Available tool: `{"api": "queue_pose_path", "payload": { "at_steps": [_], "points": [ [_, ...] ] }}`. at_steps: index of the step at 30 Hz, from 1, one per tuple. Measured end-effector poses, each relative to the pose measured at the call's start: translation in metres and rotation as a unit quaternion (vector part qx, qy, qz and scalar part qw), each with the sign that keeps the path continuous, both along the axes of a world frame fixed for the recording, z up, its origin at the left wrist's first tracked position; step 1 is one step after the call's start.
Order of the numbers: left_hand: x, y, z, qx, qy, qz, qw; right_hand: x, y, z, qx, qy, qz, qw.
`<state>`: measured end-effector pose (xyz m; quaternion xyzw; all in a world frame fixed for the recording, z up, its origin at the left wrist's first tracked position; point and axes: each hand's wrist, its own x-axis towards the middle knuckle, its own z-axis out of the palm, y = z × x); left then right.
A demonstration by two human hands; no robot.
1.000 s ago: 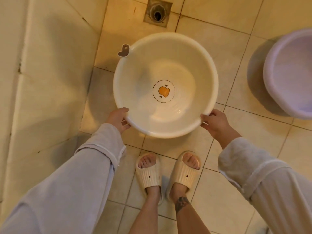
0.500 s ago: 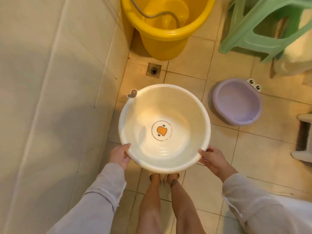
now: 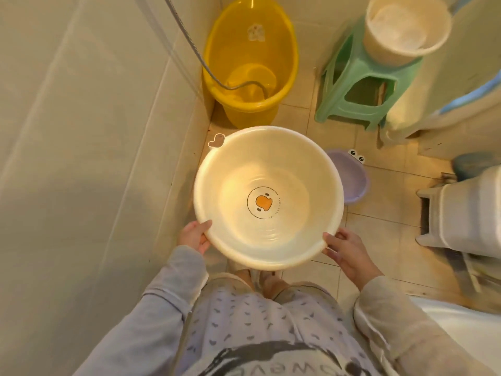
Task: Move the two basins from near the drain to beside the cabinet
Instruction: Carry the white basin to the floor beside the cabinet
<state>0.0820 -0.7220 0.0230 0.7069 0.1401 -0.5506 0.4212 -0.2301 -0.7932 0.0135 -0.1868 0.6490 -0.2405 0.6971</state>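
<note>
Cream basin point(image 3: 295, 169) level, mouth up, w/ both hands gripping rim.

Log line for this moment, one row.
cream basin lifted | left hand and right hand grip rim | purple basin on floor

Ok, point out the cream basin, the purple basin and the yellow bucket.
cream basin point(image 3: 287, 169): head view, bare inner wall.
purple basin point(image 3: 352, 175): head view, inner wall right of the cream one.
yellow bucket point(image 3: 249, 50): head view, inner wall.
</note>
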Motion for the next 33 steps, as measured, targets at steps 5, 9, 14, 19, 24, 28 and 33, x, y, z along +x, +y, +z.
{"api": "queue_pose_path", "payload": {
  "at_steps": [5,9,14,19,24,28,33],
  "points": [
    [-0.009,-0.014,0.027,-0.04,-0.044,-0.079,0.995,-0.017,0.007,0.015,-0.029,-0.021,-0.036,0.999],
    [-0.01,-0.021,0.037,-0.074,-0.042,-0.152,0.985,-0.033,0.021,0.029,-0.038,-0.031,-0.07,0.996],
    [-0.013,-0.037,0.033,-0.086,-0.001,-0.201,0.976,-0.04,0.058,0.038,-0.065,-0.014,-0.141,0.988],
    [-0.021,-0.068,0.029,-0.083,0.002,-0.332,0.939,-0.028,0.111,0.033,-0.056,0.001,-0.266,0.962],
    [-0.022,-0.095,0.038,-0.079,-0.021,-0.506,0.859,0.014,0.181,0.025,-0.047,-0.014,-0.412,0.91],
    [-0.032,-0.1,0.034,-0.086,-0.019,-0.599,0.796,0.057,0.232,0.02,-0.039,-0.005,-0.518,0.854],
    [-0.069,-0.078,0.025,-0.066,-0.006,-0.7,0.711,0.104,0.303,0.016,-0.007,0.022,-0.649,0.76]
  ]
}}
